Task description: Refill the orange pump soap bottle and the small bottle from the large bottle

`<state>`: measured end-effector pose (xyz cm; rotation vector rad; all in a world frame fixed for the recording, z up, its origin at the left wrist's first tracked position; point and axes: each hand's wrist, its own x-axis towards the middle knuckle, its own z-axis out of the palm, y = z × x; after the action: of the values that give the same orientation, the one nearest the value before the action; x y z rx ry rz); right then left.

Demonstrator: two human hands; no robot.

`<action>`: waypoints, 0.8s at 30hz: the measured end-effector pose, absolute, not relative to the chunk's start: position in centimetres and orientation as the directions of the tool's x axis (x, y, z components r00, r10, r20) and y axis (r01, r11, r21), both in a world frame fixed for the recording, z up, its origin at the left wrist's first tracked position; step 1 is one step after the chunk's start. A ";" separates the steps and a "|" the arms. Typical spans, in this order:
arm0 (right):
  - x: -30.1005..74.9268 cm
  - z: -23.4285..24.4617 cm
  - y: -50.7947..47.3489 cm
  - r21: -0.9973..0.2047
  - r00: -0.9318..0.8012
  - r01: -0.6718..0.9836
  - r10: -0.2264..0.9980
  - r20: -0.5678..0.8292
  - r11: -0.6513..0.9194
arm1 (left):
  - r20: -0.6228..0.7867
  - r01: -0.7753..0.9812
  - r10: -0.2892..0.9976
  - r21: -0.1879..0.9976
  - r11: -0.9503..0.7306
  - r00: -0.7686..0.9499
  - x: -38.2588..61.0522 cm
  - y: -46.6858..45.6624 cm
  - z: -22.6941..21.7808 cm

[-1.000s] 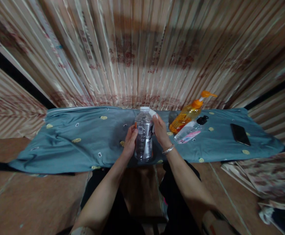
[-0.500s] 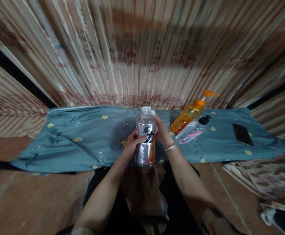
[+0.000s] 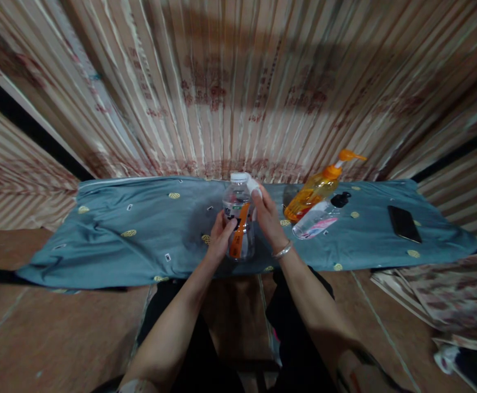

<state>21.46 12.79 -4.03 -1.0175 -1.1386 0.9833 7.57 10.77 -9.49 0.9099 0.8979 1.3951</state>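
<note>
A clear plastic bottle [image 3: 240,245] with a white cap and an orange, black and silver label is held up over the front of the cloth-covered table. My left hand [image 3: 222,234] is closed around its left side, thumb across the label. In my right hand [image 3: 268,215], closed fingers pinch a white tissue [image 3: 253,184] against the bottle's shoulder, close to the cap. A silver bangle circles the right wrist.
Right of my hands stand an orange pump bottle [image 3: 312,191] and a clear bottle with a black pump [image 3: 318,218]. A black phone [image 3: 404,222] lies farther right on the blue-green cloth [image 3: 111,234]. A pleated curtain [image 3: 230,131] hangs behind.
The bottle has turned so the orange stripe faces me, and it has moved slightly up and left. My right hand has shifted with the tissue up toward the cap.
</note>
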 end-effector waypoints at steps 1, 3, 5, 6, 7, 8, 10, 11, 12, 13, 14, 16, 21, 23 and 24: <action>21.3 -3.8 12.6 -0.962 0.139 -0.063 0.957 0.257 0.267 | 0.022 -0.392 1.000 0.920 -0.020 0.000 7.7 10.7 -9.5; 21.0 -3.4 12.3 -0.952 0.115 -0.022 0.947 0.301 0.305 | 0.027 -0.381 0.999 0.924 -0.016 0.024 8.0 10.6 -9.4; 20.9 -3.1 12.4 -0.946 0.110 0.006 0.940 0.322 0.323 | 0.028 -0.375 0.999 0.927 -0.009 0.047 8.1 10.6 -9.3; 21.0 -3.1 12.5 -0.950 0.110 0.007 0.944 0.312 0.314 | 0.028 -0.373 0.998 0.928 -0.005 0.058 8.1 10.6 -9.2; 21.2 -3.1 12.7 -0.956 0.110 -0.005 0.951 0.290 0.292 | 0.028 -0.372 0.997 0.928 -0.001 0.069 8.1 10.5 -9.2; 21.3 -3.3 13.0 -0.965 0.108 -0.031 0.960 0.257 0.262 | 0.028 -0.368 0.996 0.930 0.005 0.082 8.0 10.5 -9.1; 21.7 -3.6 13.6 -0.975 0.096 -0.114 0.978 0.183 0.193 | 0.024 -0.358 0.994 0.934 0.016 0.107 7.7 10.5 -9.2; 21.9 -3.9 13.8 -0.975 0.087 -0.154 0.985 0.149 0.161 | 0.022 -0.351 0.993 0.936 0.020 0.116 7.5 10.5 -9.2; 22.0 -4.0 14.0 -0.973 0.077 -0.186 0.990 0.120 0.133 | 0.020 -0.344 0.993 0.939 0.023 0.120 7.4 10.5 -9.3; 22.1 -4.2 14.1 -0.972 0.068 -0.209 0.993 0.098 0.110 | 0.017 -0.337 0.993 0.941 0.024 0.117 7.2 10.5 -9.3; 22.1 -4.2 14.1 -0.970 0.061 -0.224 0.995 0.084 0.096 | 0.014 -0.332 0.994 0.943 0.023 0.110 7.0 10.6 -9.4; 22.1 -4.0 13.8 -0.966 0.055 -0.238 0.994 0.094 0.104 | 0.007 -0.326 0.995 0.945 0.025 0.098 6.9 10.8 -9.6; 22.4 -2.4 13.2 -0.946 0.065 -0.250 0.979 0.195 0.205 | -0.006 -0.330 0.988 0.942 0.058 0.156 7.2 10.8 -9.7; 22.7 -1.9 13.3 -0.949 0.041 -0.253 0.982 0.184 0.188 | -0.006 -0.332 0.983 0.941 0.068 0.183 7.5 10.7 -9.7; 22.8 -1.8 13.5 -0.953 0.023 -0.254 0.986 0.166 0.167 | -0.004 -0.335 0.982 0.940 0.069 0.191 7.7 10.6 -9.7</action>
<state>22.85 13.48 -1.82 -0.8989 -1.0932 1.1958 7.65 10.64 -9.70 1.0103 0.8376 1.1891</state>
